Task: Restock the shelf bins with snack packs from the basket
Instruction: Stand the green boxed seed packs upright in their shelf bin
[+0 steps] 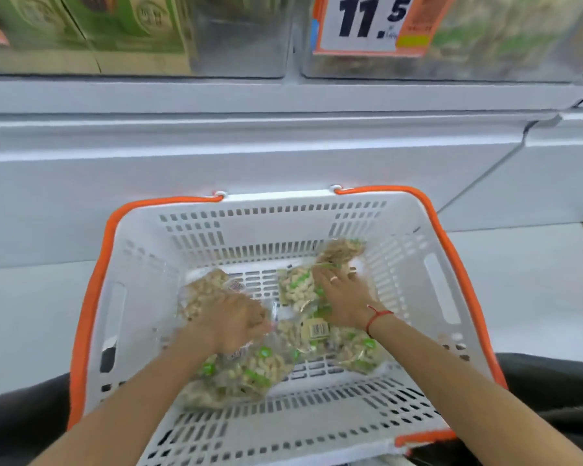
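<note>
Down in the basket [418, 250], both hands [236, 317] touch snack packs [297, 290].

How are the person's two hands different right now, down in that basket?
The left hand has its fingers curled, gripping a clear snack pack; the right hand lies flat with fingers spread on other packs. The right hand shows a ring and a red wrist string; the left shows neither. Both reach inside the white basket.

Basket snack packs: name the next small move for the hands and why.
Probably lift out the packs: the left hand already curls on one snack pack, the right hand lies spread on another pack, and all remain inside the basket.
</note>
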The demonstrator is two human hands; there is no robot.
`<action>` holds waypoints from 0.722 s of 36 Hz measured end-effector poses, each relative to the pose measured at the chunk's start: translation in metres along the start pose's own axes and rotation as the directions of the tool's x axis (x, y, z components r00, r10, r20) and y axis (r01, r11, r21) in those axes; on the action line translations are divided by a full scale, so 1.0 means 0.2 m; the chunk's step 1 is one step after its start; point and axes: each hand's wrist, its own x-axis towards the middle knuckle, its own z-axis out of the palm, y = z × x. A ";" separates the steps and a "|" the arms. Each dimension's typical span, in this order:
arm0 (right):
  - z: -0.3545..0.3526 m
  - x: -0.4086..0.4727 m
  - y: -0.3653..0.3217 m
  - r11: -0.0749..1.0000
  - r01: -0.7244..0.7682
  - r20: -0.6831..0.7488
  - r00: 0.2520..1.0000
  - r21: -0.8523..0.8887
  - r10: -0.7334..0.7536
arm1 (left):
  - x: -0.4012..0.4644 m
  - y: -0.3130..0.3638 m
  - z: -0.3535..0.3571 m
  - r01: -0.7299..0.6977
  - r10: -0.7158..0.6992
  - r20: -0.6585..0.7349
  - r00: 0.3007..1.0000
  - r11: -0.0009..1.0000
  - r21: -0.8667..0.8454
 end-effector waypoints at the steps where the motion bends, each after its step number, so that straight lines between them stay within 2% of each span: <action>1: 0.03 0.00 0.01 0.999 0.015 0.043 0.999 -0.035 -0.013 | 0.01 0.00 0.03 0.008 -0.008 0.019 1.000 1.000 -0.010; 2: 0.05 0.01 0.01 0.998 0.019 0.049 0.999 -0.056 -0.016 | 0.01 0.00 0.05 0.044 -0.043 0.041 0.998 0.999 -0.016; 4: 0.06 0.03 -0.02 0.999 -0.010 -0.033 0.999 -0.046 0.009 | 0.03 0.01 0.06 0.080 -0.080 0.028 0.996 0.997 0.009; 6: 0.03 0.05 -0.08 0.997 -0.042 -0.147 0.988 0.068 0.052 | 0.02 0.03 0.04 0.093 -0.090 -0.038 0.995 0.992 0.085; 7: 0.02 0.07 -0.12 0.983 -0.027 -0.156 0.986 0.184 0.057 | 0.02 0.04 0.04 0.120 -0.109 -0.100 0.989 0.987 0.106; 8: 0.01 0.09 -0.17 0.935 0.003 -0.115 0.993 0.355 0.040 | 0.01 0.05 0.03 0.154 -0.134 -0.205 0.970 0.984 0.088; 9: 0.00 0.10 -0.22 0.844 0.022 -0.023 1.000 0.536 -0.012 | 0.00 0.05 0.03 0.185 -0.164 -0.322 0.932 0.982 0.033; 10: -0.01 0.11 -0.27 0.754 0.012 0.080 0.993 0.657 -0.085 | -0.01 0.05 0.03 0.195 -0.184 -0.430 0.884 0.981 -0.018; 11: 0.00 0.12 -0.29 0.711 -0.005 0.153 0.978 0.703 -0.144 | -0.02 0.05 0.03 0.196 -0.193 -0.510 0.839 0.979 -0.048; 13: 0.01 0.13 -0.30 0.804 0.051 0.164 0.970 0.593 -0.182 | -0.02 0.02 0.04 0.176 -0.159 -0.593 0.789 0.984 -0.030; 15: 0.03 0.14 -0.25 0.935 0.095 0.048 0.992 0.340 -0.119 | 0.00 -0.03 0.07 0.134 -0.077 -0.623 0.778 0.990 0.044; 17: 0.05 0.11 -0.17 0.982 0.033 0.021 0.999 0.186 -0.038 | 0.00 -0.04 0.06 0.054 0.040 -0.548 0.836 0.987 0.153; 19: 0.08 0.07 -0.09 0.993 -0.053 0.094 0.995 0.105 0.043 | 0.00 -0.02 0.06 -0.020 0.127 -0.410 0.903 0.967 0.254; 20: 0.07 0.04 -0.06 0.996 -0.074 0.132 0.989 0.043 0.068 | 0.01 -0.01 0.05 -0.030 0.116 -0.306 0.945 0.963 0.270; 22: 0.06 -0.01 -0.06 0.994 -0.066 0.121 0.990 -0.087 0.076 | 0.00 0.03 0.05 0.027 -0.002 -0.092 0.996 0.960 0.279; 24: 0.06 -0.02 -0.07 0.983 -0.023 0.063 0.997 -0.182 0.035 | 0.00 0.06 0.05 0.082 -0.077 -0.030 0.997 0.958 0.274; 26: 0.06 -0.03 -0.08 0.974 -0.002 0.102 0.994 -0.225 0.025 | -0.01 0.09 0.05 0.099 -0.091 -0.041 0.995 0.958 0.271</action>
